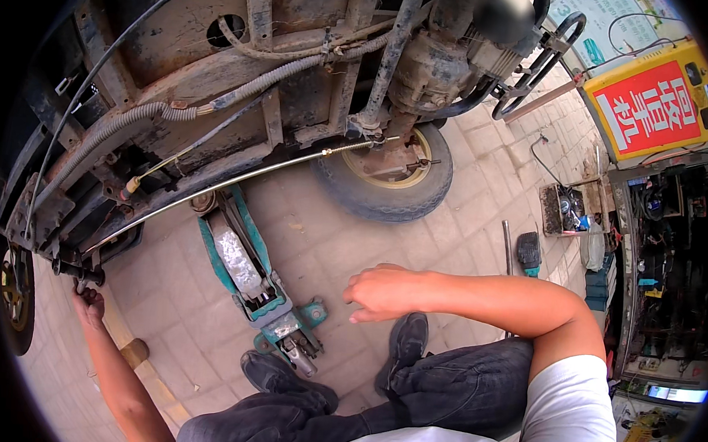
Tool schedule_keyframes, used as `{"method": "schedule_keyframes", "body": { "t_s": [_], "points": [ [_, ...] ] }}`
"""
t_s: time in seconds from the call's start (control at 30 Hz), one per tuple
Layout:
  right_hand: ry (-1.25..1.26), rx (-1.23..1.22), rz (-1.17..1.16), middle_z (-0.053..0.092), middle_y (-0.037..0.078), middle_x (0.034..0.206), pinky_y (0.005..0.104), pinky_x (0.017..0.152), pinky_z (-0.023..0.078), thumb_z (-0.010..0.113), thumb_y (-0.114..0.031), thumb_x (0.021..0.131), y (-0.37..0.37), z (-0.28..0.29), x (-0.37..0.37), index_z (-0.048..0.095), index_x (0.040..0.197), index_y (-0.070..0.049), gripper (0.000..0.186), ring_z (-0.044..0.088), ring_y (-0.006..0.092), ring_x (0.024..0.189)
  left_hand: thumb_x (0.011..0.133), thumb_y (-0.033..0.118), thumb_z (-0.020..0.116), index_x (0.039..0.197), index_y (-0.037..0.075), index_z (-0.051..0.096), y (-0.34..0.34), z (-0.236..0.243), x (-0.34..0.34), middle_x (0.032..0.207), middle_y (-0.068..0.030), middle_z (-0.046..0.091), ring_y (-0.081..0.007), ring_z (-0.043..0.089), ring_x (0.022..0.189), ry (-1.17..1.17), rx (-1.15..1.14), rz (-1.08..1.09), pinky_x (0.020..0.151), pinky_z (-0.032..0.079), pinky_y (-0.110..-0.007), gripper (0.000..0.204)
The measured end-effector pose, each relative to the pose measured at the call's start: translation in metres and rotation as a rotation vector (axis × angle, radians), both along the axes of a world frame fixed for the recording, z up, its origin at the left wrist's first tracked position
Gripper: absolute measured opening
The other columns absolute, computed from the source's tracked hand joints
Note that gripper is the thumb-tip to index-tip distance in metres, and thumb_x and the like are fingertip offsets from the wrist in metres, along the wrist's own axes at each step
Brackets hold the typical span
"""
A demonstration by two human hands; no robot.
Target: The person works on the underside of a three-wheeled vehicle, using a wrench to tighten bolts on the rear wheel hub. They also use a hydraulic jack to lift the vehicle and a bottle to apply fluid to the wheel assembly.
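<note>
Fingers (pixel 88 293) (left) at fitting (pixel 77 270), right hand (pixel 386 293) near jack (pixel 240 265)

Left hand (pixel 88 305) is touching the dark fitting (pixel 79 272) near the long rod (pixel 248 175)'s left end. Rod is running along the vehicle frame (pixel 189 160) toward the wheel (pixel 432 173). Right hand (pixel 382 293) is hanging over the paving (pixel 320 259), fingers loosely bent. Teal floor jack (pixel 266 256) is sitting between both hands. Black-and-teal tool (pixel 528 251) is lying beside a bar (pixel 508 247), right.
</note>
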State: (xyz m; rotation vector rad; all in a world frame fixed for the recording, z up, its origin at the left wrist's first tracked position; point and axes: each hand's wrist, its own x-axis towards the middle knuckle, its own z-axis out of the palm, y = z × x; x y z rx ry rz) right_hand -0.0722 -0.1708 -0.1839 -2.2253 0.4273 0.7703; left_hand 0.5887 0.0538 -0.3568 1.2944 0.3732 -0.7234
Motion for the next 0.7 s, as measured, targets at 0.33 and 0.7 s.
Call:
{"method": "schedule_keyframes", "body": {
  "t_s": [0.33,0.7],
  "points": [
    [0.039,-0.003,-0.073,0.062,0.016,0.1,0.0456,0.082,0.048,0.06,-0.034,0.085,0.014,-0.004,-0.009,0.06,0.102,-0.002,0.036,0.059,0.0353,0.097,0.095,0.034,0.04,0.079,0.018,0.052,-0.032,0.02,-0.033,0.059,0.0063,0.036,-0.0089,0.031,0.048,0.01,-0.025,0.02,0.045,0.023,-0.024,0.025],
    [0.006,-0.065,-0.068,0.063,0.016,0.098,0.0451,0.081,0.05,0.062,-0.034,0.084,0.011,-0.001,-0.007,0.061,0.098,-0.001,0.035,0.061,0.034,0.095,0.095,0.035,0.043,0.075,0.015,0.05,-0.022,0.004,-0.013,0.059,0.0042,0.038,-0.0126,0.036,0.054,0.039,-0.143,0.014,0.052,0.029,-0.027,0.029]
  ]
}}
